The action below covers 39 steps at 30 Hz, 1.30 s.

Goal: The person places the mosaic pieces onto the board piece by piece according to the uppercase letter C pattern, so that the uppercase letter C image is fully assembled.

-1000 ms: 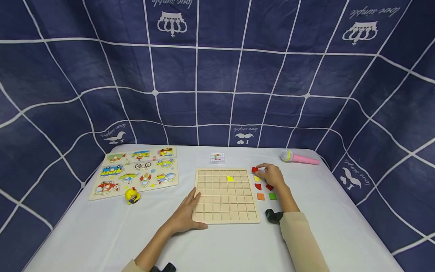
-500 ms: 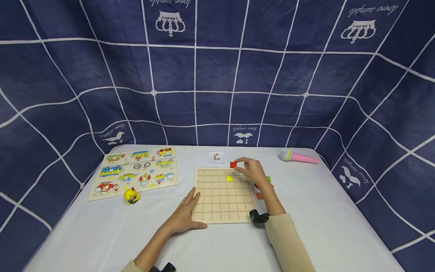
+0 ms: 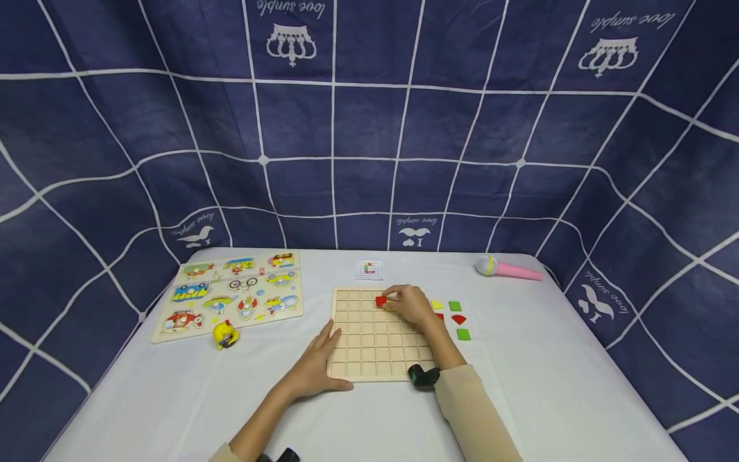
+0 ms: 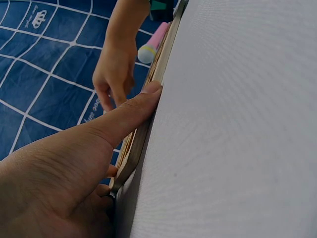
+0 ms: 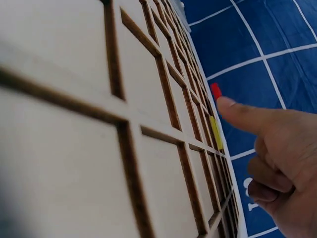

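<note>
My right hand (image 3: 411, 304) pinches a small red square tile (image 3: 380, 301) between thumb and fingers, over the upper part of the wooden grid board (image 3: 369, 353). The right wrist view has the thumb against this tile, with a yellow tile (image 5: 216, 133) in the board close by. From the head, the fingers largely hide the yellow one. My left hand (image 3: 314, 367) rests at the board's lower left corner, fingers spread along the left side. Its thumb (image 4: 131, 111) lies along the near edge.
Right of the board lie loose tiles: a yellow one (image 3: 437, 305), a red fan-shaped one (image 3: 458, 319) and green squares (image 3: 464, 334); my forearm covers others. A pattern card (image 3: 369, 269) sits behind. A picture puzzle (image 3: 231, 292), yellow duck toy (image 3: 225, 334) and pink microphone (image 3: 509, 267) lie around.
My right hand has carried the red square tile from the loose tiles leftward, past the board's far edge, and down onto its upper rows. The left hand has stayed put.
</note>
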Each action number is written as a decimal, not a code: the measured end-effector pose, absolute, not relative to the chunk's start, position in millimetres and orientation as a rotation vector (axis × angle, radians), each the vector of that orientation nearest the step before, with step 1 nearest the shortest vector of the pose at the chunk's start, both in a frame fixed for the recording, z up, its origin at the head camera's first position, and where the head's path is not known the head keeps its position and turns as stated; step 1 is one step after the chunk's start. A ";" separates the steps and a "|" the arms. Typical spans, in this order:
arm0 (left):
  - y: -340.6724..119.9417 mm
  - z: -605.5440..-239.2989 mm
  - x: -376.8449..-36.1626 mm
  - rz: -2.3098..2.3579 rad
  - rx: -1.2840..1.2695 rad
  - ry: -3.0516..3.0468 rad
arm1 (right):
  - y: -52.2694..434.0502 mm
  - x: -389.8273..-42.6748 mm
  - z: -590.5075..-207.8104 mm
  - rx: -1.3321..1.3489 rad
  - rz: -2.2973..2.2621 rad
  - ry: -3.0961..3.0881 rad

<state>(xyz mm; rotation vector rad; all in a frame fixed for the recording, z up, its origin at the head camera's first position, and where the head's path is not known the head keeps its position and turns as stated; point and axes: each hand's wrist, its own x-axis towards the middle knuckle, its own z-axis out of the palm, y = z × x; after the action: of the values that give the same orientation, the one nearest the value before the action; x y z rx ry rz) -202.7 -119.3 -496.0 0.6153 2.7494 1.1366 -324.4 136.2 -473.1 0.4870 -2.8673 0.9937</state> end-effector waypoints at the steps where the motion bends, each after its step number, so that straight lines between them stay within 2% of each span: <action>1: -119.2 -495.8 -202.5 1.138 0.615 2.750 | 136.3 -324.2 -474.5 0.478 0.983 -2.882; 21: -120.1 -499.7 -203.1 1.122 0.605 2.762 | 139.8 -319.8 -475.0 0.502 1.009 -2.858; 30: -119.0 -499.0 -203.5 1.129 0.608 2.767 | 183.2 -310.9 -462.9 0.362 0.995 -2.782; 39: -118.9 -499.4 -203.8 1.136 0.616 2.758 | 227.1 -304.8 -466.7 0.185 0.831 -2.842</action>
<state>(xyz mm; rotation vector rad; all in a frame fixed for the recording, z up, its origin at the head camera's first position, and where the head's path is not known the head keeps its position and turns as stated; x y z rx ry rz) -203.8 -118.9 -499.4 0.6158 2.7582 1.1357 -304.8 227.1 -466.7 0.1849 -2.8424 0.8306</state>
